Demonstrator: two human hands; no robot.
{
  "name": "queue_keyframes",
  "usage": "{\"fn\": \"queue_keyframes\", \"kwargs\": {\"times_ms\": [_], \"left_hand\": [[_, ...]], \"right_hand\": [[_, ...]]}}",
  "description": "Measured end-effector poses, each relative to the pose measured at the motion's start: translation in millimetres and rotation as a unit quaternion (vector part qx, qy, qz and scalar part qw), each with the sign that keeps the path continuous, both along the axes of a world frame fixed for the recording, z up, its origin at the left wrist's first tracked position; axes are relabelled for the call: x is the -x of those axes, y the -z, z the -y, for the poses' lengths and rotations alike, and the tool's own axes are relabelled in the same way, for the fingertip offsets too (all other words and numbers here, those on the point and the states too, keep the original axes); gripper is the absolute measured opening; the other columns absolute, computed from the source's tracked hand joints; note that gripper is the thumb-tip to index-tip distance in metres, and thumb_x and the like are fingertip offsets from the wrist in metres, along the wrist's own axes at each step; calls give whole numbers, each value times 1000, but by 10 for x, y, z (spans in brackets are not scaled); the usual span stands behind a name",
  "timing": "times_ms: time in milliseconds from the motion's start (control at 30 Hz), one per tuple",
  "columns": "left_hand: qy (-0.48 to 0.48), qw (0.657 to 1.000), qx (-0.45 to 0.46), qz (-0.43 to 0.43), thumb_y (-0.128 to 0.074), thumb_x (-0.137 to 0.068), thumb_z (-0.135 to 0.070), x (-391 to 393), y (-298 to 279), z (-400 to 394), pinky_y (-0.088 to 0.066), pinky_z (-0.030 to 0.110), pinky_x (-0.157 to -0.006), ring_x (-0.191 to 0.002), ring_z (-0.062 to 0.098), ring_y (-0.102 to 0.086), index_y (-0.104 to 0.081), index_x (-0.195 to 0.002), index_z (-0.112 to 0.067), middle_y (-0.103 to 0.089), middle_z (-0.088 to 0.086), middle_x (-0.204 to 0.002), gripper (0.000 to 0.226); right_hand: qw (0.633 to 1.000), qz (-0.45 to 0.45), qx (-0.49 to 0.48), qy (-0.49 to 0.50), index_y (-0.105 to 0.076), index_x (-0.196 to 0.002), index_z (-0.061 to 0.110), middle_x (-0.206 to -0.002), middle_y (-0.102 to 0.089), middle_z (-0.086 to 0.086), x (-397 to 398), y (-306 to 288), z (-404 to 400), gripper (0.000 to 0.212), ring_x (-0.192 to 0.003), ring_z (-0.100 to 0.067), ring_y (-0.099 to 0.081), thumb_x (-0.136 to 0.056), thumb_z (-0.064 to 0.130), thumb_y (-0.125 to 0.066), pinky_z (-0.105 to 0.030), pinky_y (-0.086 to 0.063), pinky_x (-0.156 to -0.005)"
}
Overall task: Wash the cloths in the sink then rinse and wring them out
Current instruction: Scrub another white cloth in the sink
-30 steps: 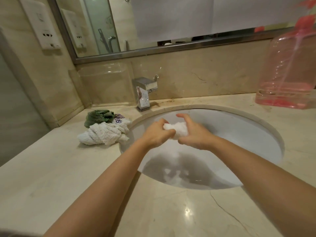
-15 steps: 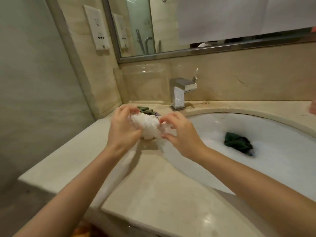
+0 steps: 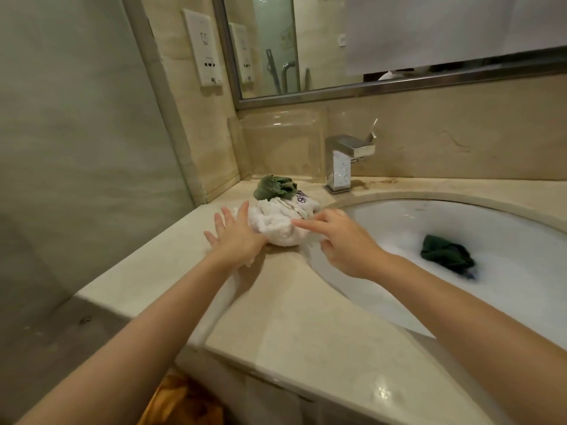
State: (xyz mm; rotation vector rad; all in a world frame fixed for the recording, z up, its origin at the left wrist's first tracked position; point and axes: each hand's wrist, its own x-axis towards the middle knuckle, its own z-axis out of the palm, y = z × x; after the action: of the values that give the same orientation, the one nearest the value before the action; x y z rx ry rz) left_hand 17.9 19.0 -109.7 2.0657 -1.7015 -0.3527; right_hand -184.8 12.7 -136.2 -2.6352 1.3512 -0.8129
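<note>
White cloth [image 3: 277, 230] now set on table [image 3: 306, 317] w/ pile; left hand [image 3: 237, 237], right hand [image 3: 343, 243] fingers spread, touching it; green cloth [image 3: 445, 254] in sink [image 3: 383, 216].

Sink [image 3: 399, 210] cut off at right

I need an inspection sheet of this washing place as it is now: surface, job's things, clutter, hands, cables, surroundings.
Surface: beige marble counter, wet near the basin.
Job's things: white cloth bunched on the counter beside other wrung cloths, one green; dark green cloth lies in the foamy sink.
Clutter: nothing seen.
Hands: left hand flat, fingers straight, against the white cloth; right hand relaxed, fingertips touching it.
Cables: nothing seen.
Surroundings: chrome faucet, mirror, wall socket panel.
</note>
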Motion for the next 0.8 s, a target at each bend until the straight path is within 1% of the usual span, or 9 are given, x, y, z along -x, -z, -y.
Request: {"fn": "queue_keyframes", "kwargs": {"times_ms": [67,133,200,233,267,333,500,700,800], "left_hand": [[-7,991,118,-56,-54,-79,-10,161,-46,-58,15,49,-114,-149,22,10,-29,-149,-22,-1,9,-162,75],[44,961,261,-86,-47,-65,-11,352,-84,-118,13,43,-116,-148,21,-9,-51,-133,-15,-26,8,-155,68],[126,926,336,-121,-44,-61,-10,594,-153,-120,-13,37,-120,-132,22,-39,-62,-113,-13,-51,2,-131,56],[171,914,341,-138,-46,-65,-5,743,-186,-98,-30,26,-109,-119,19,-50,-65,-105,-13,-56,-2,-118,45],[209,909,331,-145,-48,-70,0,917,-221,-73,-37,15,-95,-106,16,-55,-67,-99,-13,-59,-4,-107,37],[255,917,272,-139,-50,-79,4,1293,-264,16,-42,10,-80,-90,9,-57,-71,-93,-14,-63,-5,-96,31],[359,932,19,-43,-50,-90,-5,2170,-43,351,-50,32,-91,-107,21,-59,-70,-108,-12,-66,7,-115,29],[335,929,-71,137,-46,-90,-5,2268,507,638,-48,37,-95,-111,27,-57,-66,-116,-12,-61,8,-122,34],[316,936,-78,133,-46,-89,-5,2171,537,813,-49,35,-95,-112,27,-57,-66,-116,-10,-61,9,-124,34]], "right_hand": [[999,15,-30,23,-58,-131,30,-119,-49,-2,188,-38,-12,51,-116,-20,-42,-91,0,-46,-24,-34,-86],[994,18,-83,70,-66,-118,29,-113,-49,1,451,-58,1,39,-111,-20,-47,-95,6,-46,-28,-38,-85],[981,0,-144,126,-67,-113,30,-109,-46,4,772,-54,34,33,-105,-21,-50,-97,10,-46,-30,-40,-82],[973,-16,-170,153,-67,-112,29,-110,-47,3,944,-37,57,32,-104,-22,-53,-96,11,-46,-31,-41,-82],[965,-30,-191,180,-67,-112,28,-110,-51,1,1122,-12,80,32,-104,-25,-56,-96,9,-46,-30,-43,-82],[942,-40,-230,240,-66,-114,22,-111,-58,-2,1471,49,98,35,-107,-27,-58,-93,4,-45,-26,-41,-80],[889,-37,-286,354,-58,-129,12,-133,-55,-14,1982,220,118,45,-119,-31,-51,-91,-4,-40,-31,-43,-96],[884,-103,-306,339,-51,-136,15,-132,-54,-11,1976,365,366,46,-117,-29,-53,-91,4,-48,-33,-47,-96],[867,-205,-327,315,-50,-134,12,-129,-55,-10,1957,509,436,42,-114,-29,-55,-93,17,-56,-33,-46,-92]]}}
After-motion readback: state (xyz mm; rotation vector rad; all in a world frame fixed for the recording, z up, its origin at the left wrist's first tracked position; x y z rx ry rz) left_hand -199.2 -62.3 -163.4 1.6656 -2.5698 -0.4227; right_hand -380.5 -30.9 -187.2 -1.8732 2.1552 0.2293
